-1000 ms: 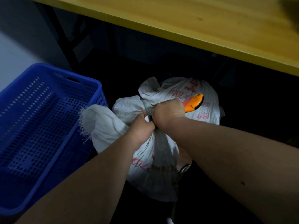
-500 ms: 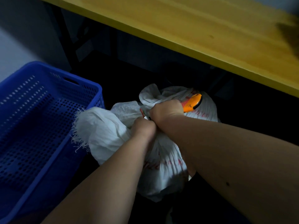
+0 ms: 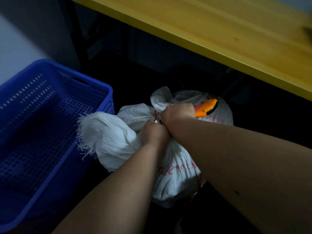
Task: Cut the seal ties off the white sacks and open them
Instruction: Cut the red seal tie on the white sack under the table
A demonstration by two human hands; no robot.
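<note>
A white sack point(image 3: 118, 139) is seen on the dark floor under the edge of a yellow table point(image 3: 219, 31), just right of a blue basket point(image 3: 42, 125). The sack's neck is bunched and held by the left hand point(image 3: 154, 132), fingers curled tight round the gathered cloth. The frayed open end of the sack is flopped to the left, touching or just over the basket rim; which one cannot be told. The right hand point(image 3: 177, 114) is fisted round an orange cutter point(image 3: 206, 108) with a black edge strip; only the rear of the handle is shown past the hand, the blade end is hidden by the fingers. The two hands are pressed knuckle to knuckle at the sack's neck. A thin red tie point(image 3: 155, 114) is seen sticking up between the hands, at the gathered neck. Whether it is cut through cannot be told. A small bright metal bit is glimpsed just below the tie, too small to identify. Red printing is carried on the sack: a line of characters low on the front below the left wrist and more near the cutter on the far side; all of it is creased and dim, not readable. No brand or label is legible on the cutter or basket. The basket's walls and floor are perforated, with a handle slot at the far end. The scene is poorly lit, and dark shapes under the table are not made out.
</note>
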